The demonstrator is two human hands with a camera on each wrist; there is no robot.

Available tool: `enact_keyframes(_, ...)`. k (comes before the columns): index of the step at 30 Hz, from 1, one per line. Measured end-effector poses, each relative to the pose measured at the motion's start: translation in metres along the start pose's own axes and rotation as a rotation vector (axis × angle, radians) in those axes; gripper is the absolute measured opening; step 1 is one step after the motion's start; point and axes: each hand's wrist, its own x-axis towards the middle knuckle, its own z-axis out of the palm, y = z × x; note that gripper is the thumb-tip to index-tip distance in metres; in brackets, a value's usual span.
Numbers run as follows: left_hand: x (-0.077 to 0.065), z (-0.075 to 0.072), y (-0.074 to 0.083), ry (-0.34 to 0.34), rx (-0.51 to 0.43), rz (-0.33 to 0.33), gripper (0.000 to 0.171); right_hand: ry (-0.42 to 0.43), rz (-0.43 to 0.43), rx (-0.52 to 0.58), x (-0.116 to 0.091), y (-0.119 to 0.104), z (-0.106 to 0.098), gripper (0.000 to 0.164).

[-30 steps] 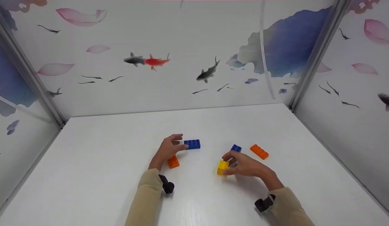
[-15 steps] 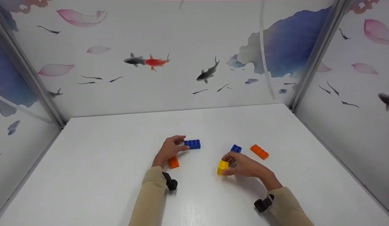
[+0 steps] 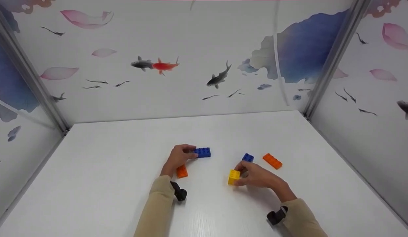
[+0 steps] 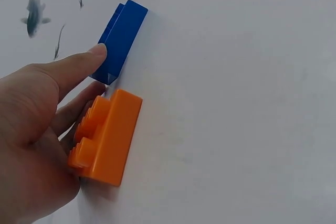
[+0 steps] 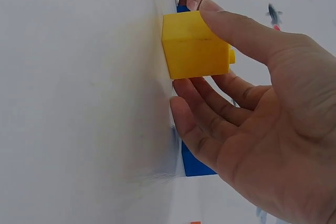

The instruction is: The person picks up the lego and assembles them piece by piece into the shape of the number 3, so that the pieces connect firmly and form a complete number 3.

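My left hand [image 3: 179,156] pinches the left end of a long blue toy building brick [image 3: 203,152], thumb on its near side and fingers toward its far side. The thumb tip lies against this blue brick [image 4: 122,38] in the left wrist view. An orange brick [image 4: 113,137] stands just under the left palm, partly covered by the hand in the head view. My right hand [image 3: 256,175] holds a small yellow brick [image 3: 234,177] between thumb and fingers; this yellow brick [image 5: 194,45] sits on the table, studs up. Behind the right fingers is a small blue brick [image 3: 248,157], partly hidden.
Another orange brick [image 3: 272,161] lies on the white table [image 3: 102,184], right of the small blue one. White panels [image 3: 177,95] printed with fish and petals close off the back and sides, with metal posts at the corners. Black cameras [image 3: 277,215] sit on both wrists.
My left hand has shifted slightly right and closed its fingers onto the end of the long blue brick. The right hand stays at the yellow brick; the bricks have not visibly moved.
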Motion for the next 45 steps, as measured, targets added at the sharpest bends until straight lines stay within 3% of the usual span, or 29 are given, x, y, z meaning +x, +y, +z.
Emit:
enact_keyframes(16, -0.002, 0.001, 0.001, 0.022, 0.018, 0.015, 0.035, 0.041, -0.020, 0.030, 0.004, -0.013, 0.009, 0.036)
enact_keyframes(24, -0.001, 0.001, -0.001, 0.029, 0.019, -0.006, 0.035, 0.142, -0.008, 0.081, 0.012, -0.021, 0.011, 0.035)
enact_keyframes(34, 0.002, 0.001, -0.003, 0.032, 0.040, 0.039, 0.036, 0.274, -0.133, 0.064, 0.034, -0.045, 0.009, 0.033)
enact_keyframes(45, 0.001, 0.000, 0.001, 0.036, 0.039, -0.014, 0.035, 0.271, -0.158, 0.094, 0.052, -0.064, 0.009, 0.033)
